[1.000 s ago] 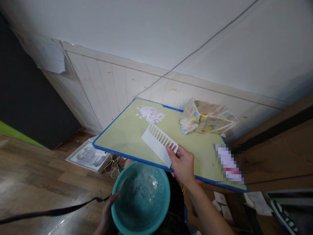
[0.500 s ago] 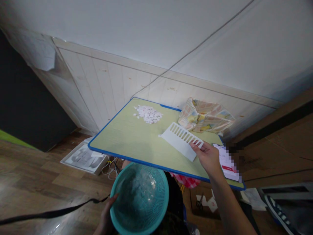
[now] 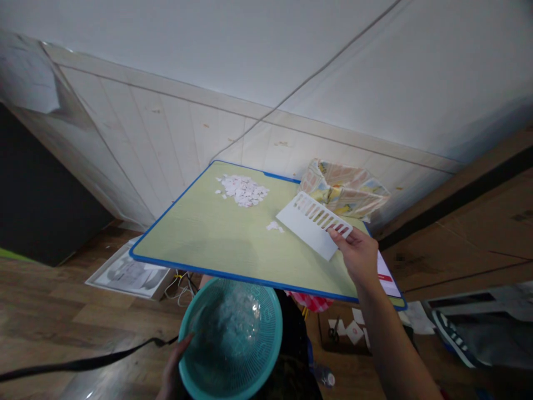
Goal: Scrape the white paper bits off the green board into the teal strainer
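Note:
My right hand (image 3: pixel 358 254) grips a white plastic scraper with slots (image 3: pixel 312 224) by its lower right end, holding it over the right part of the green table with a blue rim (image 3: pixel 200 233). A few white scraps (image 3: pixel 273 226) lie just left of the scraper. A pile of white paper bits (image 3: pixel 242 189) sits at the table's far side. My left hand (image 3: pixel 172 373) holds a teal mesh basket (image 3: pixel 231 345) below the table's near edge; white bits lie inside it.
A patterned cloth bundle (image 3: pixel 343 190) rests at the table's far right against the wall. A printed sheet (image 3: pixel 385 278) lies at the table's right corner. On the wooden floor are a framed picture (image 3: pixel 127 275), cables, scissors (image 3: pixel 333 334), paper squares and a shoe (image 3: pixel 452 336).
My right hand carried the scraper from the table's near middle to the right and farther back. A few white scraps now lie beside it. The basket stayed under the near edge.

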Available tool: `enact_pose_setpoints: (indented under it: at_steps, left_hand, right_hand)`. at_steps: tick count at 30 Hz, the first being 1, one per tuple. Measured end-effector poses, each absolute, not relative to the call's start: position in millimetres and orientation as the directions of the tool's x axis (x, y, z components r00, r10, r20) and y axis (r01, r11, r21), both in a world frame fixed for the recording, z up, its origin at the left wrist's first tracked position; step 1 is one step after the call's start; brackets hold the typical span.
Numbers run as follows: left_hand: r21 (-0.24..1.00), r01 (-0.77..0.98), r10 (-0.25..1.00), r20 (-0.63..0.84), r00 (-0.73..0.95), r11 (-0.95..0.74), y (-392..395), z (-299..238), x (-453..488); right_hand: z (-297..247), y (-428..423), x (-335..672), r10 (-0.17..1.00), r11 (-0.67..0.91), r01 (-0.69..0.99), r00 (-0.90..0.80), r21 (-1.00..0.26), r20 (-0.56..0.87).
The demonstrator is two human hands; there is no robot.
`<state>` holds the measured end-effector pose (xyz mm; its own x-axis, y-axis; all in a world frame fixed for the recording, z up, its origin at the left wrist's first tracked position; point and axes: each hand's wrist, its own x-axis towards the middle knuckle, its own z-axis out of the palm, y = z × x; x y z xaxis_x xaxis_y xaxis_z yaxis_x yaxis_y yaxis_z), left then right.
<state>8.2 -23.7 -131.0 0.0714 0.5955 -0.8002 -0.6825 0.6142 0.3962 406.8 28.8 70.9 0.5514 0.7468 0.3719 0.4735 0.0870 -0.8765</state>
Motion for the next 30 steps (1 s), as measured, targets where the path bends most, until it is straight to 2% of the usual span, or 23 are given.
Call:
enact_pose_setpoints:
  at_steps: [3, 6, 12, 17, 23, 30]
  left_hand:
    - [0.470, -0.634, 0.620, -0.785, 0.019, 0.615, -24.1, -130.9, 8.6]
    - [0.479, -0.621, 0.626, -0.779, 0.025, 0.621, -24.9, -131.2, 9.1]
    - [0.503, -0.603, 0.631, -0.776, 0.001, 0.619, -26.5, -135.6, 6.6]
    - [0.469, -0.579, 0.609, -0.791, 0.060, 0.667, -21.0, -125.4, 6.3]
    - [0.507, -0.564, 0.640, -0.767, 0.051, 0.652, -18.4, -117.0, 9.1]
    - [0.415, -0.616, 0.596, -0.795, 0.112, 0.670, -19.1, -109.9, 12.7]
  right_hand:
    - [65.7, 28.7, 399.1, 0.811, 0.085, 0.440, 0.491, -0.894, 0.319]
    - [60.9, 30.6, 402.6, 0.839, 0.076, 0.440, 0.457, -0.895, 0.296]
    - [61.4, 33.3, 435.5, 0.751, 0.050, 0.470, 0.564, -0.881, 0.344]
    - [64.1, 36.1, 433.1, 0.683, 0.110, 0.443, 0.617, -0.890, 0.392]
    - [52.4, 53.3, 417.7, 0.750, 0.098, 0.390, 0.576, -0.915, 0.326]
    - [54.9, 88.5, 418.9, 0.750, 0.138, 0.448, 0.535, -0.883, 0.388]
